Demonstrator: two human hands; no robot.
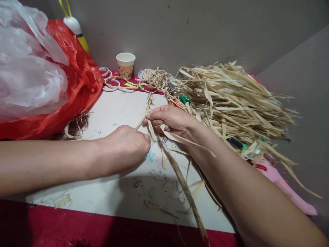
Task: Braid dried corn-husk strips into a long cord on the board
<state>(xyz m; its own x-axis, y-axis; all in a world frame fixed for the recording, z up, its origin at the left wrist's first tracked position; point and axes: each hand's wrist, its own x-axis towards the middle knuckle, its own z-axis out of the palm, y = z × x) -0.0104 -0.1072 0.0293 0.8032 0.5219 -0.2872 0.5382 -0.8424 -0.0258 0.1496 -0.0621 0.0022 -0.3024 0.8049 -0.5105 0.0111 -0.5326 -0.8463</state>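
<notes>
A thin braid of dried straw [149, 101] runs from the middle of the white board [115, 113] toward the wall. My right hand [171, 120] pinches the braid's near end, with loose straw strips [180, 171] trailing from its fingers toward me. My left hand [125, 147] is curled closed right beside it, pinching one strip at the braid's end. The fingertips of both hands almost touch.
A big heap of dried straw [231, 99] lies at the right, over green-handled tools [184, 99]. A red plastic bag [77, 79] with a white bag on it fills the left. A paper cup [125, 65], white rings [111, 84] and coiled braid [154, 77] sit by the wall.
</notes>
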